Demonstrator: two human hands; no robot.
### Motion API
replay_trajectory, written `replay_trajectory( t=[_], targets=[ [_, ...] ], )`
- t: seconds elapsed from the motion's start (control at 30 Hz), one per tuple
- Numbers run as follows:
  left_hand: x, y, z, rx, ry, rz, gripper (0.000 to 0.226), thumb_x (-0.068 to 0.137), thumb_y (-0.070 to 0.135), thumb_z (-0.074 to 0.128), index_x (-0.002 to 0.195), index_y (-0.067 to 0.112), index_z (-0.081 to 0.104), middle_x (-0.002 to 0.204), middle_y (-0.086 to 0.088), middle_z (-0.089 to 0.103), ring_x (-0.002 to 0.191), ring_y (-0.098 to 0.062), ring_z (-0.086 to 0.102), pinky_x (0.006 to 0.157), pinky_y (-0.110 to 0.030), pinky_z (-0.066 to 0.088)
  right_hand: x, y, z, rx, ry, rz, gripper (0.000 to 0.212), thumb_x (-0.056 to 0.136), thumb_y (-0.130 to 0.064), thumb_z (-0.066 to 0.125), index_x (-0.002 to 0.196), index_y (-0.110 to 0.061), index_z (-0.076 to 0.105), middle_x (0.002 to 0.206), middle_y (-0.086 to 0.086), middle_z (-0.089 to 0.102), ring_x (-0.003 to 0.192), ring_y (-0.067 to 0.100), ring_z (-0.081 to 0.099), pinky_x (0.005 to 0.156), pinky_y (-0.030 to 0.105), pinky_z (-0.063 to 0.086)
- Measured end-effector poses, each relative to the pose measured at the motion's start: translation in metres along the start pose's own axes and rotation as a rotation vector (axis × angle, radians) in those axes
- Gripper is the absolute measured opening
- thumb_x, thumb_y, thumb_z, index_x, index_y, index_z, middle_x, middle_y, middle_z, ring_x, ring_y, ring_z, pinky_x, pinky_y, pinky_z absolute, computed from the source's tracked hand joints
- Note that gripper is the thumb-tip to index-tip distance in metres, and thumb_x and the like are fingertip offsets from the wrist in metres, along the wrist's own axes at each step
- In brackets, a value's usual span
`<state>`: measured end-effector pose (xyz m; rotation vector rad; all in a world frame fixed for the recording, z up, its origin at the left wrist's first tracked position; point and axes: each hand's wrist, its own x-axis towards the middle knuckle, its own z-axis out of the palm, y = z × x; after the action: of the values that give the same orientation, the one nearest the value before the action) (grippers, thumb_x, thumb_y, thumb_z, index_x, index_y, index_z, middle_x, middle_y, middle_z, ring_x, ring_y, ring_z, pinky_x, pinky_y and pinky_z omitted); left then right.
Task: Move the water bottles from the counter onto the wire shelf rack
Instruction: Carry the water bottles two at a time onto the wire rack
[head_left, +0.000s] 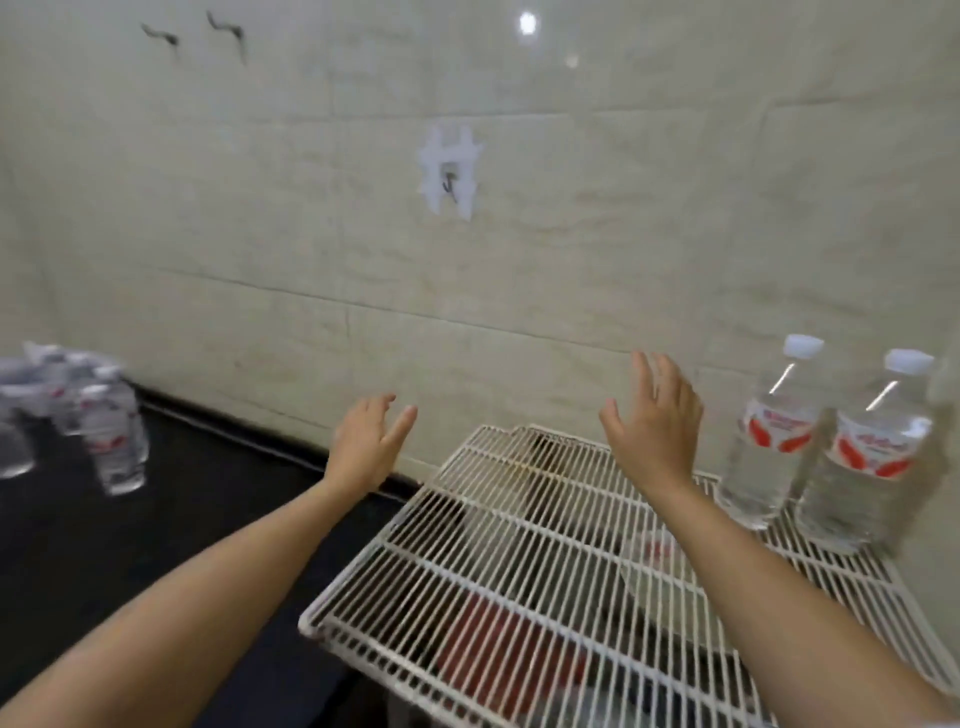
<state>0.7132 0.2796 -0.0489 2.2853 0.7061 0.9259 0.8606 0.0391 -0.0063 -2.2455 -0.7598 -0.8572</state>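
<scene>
Both hands are up in the air and empty here: the left hand (366, 441) hangs with fingers loosely spread and thumb apart, palm turned inward, holding nothing, and the right hand (655, 421) is raised a touch higher, fingers fanned wide, palm facing the left one, also holding nothing. Under the right hand and its forearm lies the white wire shelf rack (467, 582), its near-left corner reaching toward the left forearm; dark and red shapes show blurred through the wires beneath. Just off to the right of the right hand, two clear water bottles stand upright on the rack's far right side: the first bottle (769, 436) closest to the hand, the second bottle (865, 457) just beside it on the outer side, both with white caps and red-and-white labels. Well away to the left of the left hand, a blurred cluster of bottles (98, 421) stands on the dark counter (171, 509), near the wall. Beyond both hands, up on the pale tiled wall (260, 208), a white adhesive hook (450, 172) sits between them.
</scene>
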Motion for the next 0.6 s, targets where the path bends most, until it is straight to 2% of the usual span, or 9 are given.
replay_trajectory(
  t=[0.17,0.3,0.47,0.6],
  targets=[
    [-0.019,-0.048,-0.099,0.079,0.156,-0.044,0.05,0.093,0.04,0.039,0.127,0.004,0.047,0.128,-0.019,0.053,0.121,-0.032,0.046,0.1,-0.046,0.035,0.003,-0.084,0.014,0.032,-0.094,-0.04,0.06,0.084,-0.022,0.055,0.137,-0.006,0.034,0.145,0.027,0.029,0.134,0.038,0.026,0.106,0.046,0.021],
    [-0.043,-0.093,-0.184,0.167,0.23,-0.062,0.049,0.092,0.039,0.043,0.127,0.005,0.046,0.127,-0.021,0.053,0.119,-0.035,0.047,0.099,-0.048,0.037,-0.017,-0.162,0.034,0.035,-0.146,-0.109,0.062,0.083,-0.025,0.056,0.138,-0.011,0.032,0.147,0.024,0.026,0.135,0.036,0.024,0.107,0.046,0.022],
    [-0.1,-0.174,-0.295,0.413,0.274,-0.159,0.052,0.088,0.041,0.049,0.13,0.011,0.042,0.131,-0.016,0.05,0.121,-0.036,0.041,0.096,-0.048,0.035,-0.075,-0.288,0.072,0.075,-0.253,-0.187,0.062,0.085,-0.033,0.053,0.141,-0.019,0.029,0.15,0.018,0.024,0.135,0.034,0.024,0.106,0.047,0.023],
    [-0.162,-0.239,-0.383,0.509,0.336,-0.243,0.051,0.087,0.039,0.052,0.13,0.013,0.045,0.132,-0.013,0.048,0.123,-0.034,0.038,0.097,-0.048,0.033,-0.134,-0.399,0.106,0.099,-0.355,-0.403,0.062,0.087,-0.039,0.05,0.142,-0.021,0.026,0.151,0.015,0.023,0.137,0.03,0.022,0.108,0.044,0.02]
  ],
)
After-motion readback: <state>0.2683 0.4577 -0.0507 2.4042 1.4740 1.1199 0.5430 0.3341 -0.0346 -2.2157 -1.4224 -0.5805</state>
